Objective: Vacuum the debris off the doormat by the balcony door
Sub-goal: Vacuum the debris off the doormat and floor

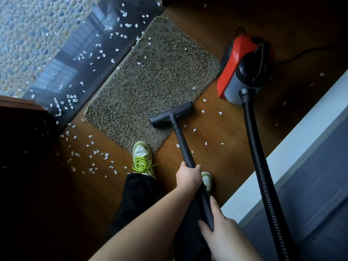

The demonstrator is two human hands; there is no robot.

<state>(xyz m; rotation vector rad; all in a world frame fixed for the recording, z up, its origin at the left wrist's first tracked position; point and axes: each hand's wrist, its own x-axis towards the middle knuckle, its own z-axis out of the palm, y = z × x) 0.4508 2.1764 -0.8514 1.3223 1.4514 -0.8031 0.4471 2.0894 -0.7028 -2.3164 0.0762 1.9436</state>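
1. Nearest the camera: right hand (224,234), fingers wrapped around the upper end of the vacuum tube (186,153) (thumb lying straight along its side).
2. A little further down the same tube: left hand (188,176), fingers curled firmly around it, forearm stretching back toward the lower edge.
3. Below the hands: black trouser leg (135,200) and two pale shoes with bright green laces, left shoe (142,159) with its toe on the near corner of the doormat (150,80), right shoe (207,179) mostly hidden behind the left hand.
4. At the tube's far end: flat dark floor nozzle (172,114), lying across the mat's near right edge, partly on the pile and partly over the wooden floor (216,147).
5. Grey-brown shaggy mat, set at a slant beside the dark glossy door threshold (79,59); only a few white scraps (139,63) on its pile, mostly toward the far end.
6. Many more white scraps on the threshold, on the floor left of the shoes, and a handful right of the nozzle.
7. Right of the mat, just beside its far right corner: red and black vacuum cleaner (244,66), ribbed black hose (261,166) running from it back toward the camera, thin cord trailing off to the right.
8. Far left, beyond the threshold: pebbled balcony ground (28,31).
9. Right edge: pale ledge (301,138) over grey tiles.
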